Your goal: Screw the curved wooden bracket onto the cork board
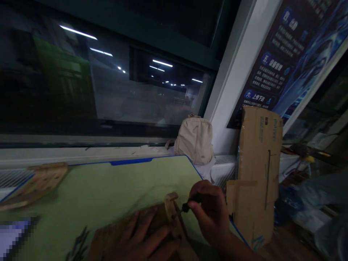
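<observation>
My right hand is closed around the black handle of a screwdriver. The thin shaft points down and left, its tip at the side of a light wooden piece with a curved, hooked end. Whether the tip sits in a screw is too dark to tell. My left hand lies flat with fingers spread over a brown wooden board, its fingertips reaching the hooked piece beside it. Several dark, slender pieces, perhaps screws, lie in a heap left of the board.
The table has a pale green top with a blue edge. A wooden panel with holes lies at its left; a pixelated flat object is nearer. Behind are a beige backpack and a window. Flattened cardboard stands at right.
</observation>
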A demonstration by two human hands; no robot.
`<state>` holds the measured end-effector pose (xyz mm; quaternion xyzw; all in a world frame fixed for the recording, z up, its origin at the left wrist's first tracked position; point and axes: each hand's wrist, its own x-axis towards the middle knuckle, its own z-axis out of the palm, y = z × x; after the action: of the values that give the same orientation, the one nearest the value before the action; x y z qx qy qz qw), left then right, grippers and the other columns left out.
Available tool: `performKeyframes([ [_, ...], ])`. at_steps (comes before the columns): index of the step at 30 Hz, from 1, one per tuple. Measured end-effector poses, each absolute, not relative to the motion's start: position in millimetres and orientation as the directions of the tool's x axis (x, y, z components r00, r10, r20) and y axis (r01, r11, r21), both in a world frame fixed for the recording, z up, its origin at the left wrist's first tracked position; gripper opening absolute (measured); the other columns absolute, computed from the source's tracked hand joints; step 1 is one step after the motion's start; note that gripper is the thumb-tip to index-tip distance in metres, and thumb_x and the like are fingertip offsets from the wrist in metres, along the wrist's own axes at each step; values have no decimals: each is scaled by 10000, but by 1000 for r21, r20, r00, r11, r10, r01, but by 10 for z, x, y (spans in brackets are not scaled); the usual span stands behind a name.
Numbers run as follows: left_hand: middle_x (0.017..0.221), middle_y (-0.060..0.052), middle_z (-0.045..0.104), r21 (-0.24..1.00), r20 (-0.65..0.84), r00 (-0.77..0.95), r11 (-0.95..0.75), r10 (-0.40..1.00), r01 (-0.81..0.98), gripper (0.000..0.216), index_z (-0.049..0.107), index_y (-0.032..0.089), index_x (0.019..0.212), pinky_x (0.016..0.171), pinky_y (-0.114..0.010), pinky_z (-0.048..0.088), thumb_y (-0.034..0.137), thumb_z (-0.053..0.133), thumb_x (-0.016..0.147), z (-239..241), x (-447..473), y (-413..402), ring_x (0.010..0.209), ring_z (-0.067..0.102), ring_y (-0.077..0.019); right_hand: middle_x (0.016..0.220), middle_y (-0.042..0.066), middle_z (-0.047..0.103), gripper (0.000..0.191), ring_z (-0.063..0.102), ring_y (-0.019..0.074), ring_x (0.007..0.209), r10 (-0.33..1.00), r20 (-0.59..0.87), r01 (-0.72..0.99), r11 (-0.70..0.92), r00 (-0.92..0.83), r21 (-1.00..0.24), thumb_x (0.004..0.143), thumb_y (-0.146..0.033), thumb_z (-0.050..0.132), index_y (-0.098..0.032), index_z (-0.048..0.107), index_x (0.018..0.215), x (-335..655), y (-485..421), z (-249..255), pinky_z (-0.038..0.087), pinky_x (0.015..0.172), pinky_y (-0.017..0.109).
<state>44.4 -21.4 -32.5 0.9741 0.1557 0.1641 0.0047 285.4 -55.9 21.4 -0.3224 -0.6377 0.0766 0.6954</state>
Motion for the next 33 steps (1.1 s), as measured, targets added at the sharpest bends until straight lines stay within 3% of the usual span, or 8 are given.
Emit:
performKeyframes([
  [4,1472,25,664,103,297,899,-947,321,304,619,525,470,1537,1189,-538,452,153,640,1019,-202,460,-245,1415,570,-334,1032,81,687,228,690,214,958,530,840,390,753,117,-529,1020,-338,640,-296,691,1237,2896,-575,206,617,779,355],
  [7,1461,15,674,92,292,903,-949,316,302,569,566,434,1512,1176,-536,466,177,661,1014,-103,472,-262,1408,571,-341,1120,101,740,295,751,227,1021,595,803,329,749,49,-575,1070,-295,537,-320,665,1335,2876,-591,210,644,864,403],
  [11,1480,-1,661,82,281,913,-955,297,285,605,566,407,1513,1172,-565,462,183,702,967,-153,508,-255,1409,561,-370,1051,65,743,278,770,179,904,631,771,235,740,81,-630,1043,-240,608,-338,659,1298,2835,-575,178,646,758,314],
  [15,1512,-9,635,78,286,906,-950,313,304,649,568,414,1507,1134,-629,476,144,688,930,-292,554,-255,1406,555,-415,946,24,668,259,694,163,820,544,824,285,774,156,-565,961,-220,734,-332,653,1180,2854,-534,153,602,652,276],
  [19,1508,3,637,122,264,905,-942,334,312,661,561,411,1509,1172,-614,444,102,664,934,-168,518,-306,1462,509,-391,1000,59,664,195,697,196,927,526,839,358,763,137,-537,993,-287,684,-306,671,1187,2876,-534,183,621,747,337],
  [23,1529,8,621,137,275,898,-938,344,318,637,563,406,1512,1197,-586,425,101,642,958,-5,453,-340,1468,509,-367,1146,74,708,260,745,192,1032,599,796,265,757,83,-597,1068,-231,534,-334,651,1276,2845,-564,210,638,859,371],
  [29,1531,-17,618,144,231,907,-934,353,327,671,552,404,1526,1147,-711,420,128,673,927,-221,520,-300,1481,470,-438,989,31,668,259,710,171,886,575,805,238,770,143,-592,985,-176,680,-329,646,1191,2825,-549,194,605,685,284],
  [33,1516,-22,633,159,182,912,-927,366,341,671,575,391,1510,1095,-729,472,115,698,911,-65,553,-332,1443,505,-471,958,38,635,222,662,189,885,529,837,342,767,143,-543,980,-210,683,-323,667,1170,2863,-547,201,601,700,317],
])
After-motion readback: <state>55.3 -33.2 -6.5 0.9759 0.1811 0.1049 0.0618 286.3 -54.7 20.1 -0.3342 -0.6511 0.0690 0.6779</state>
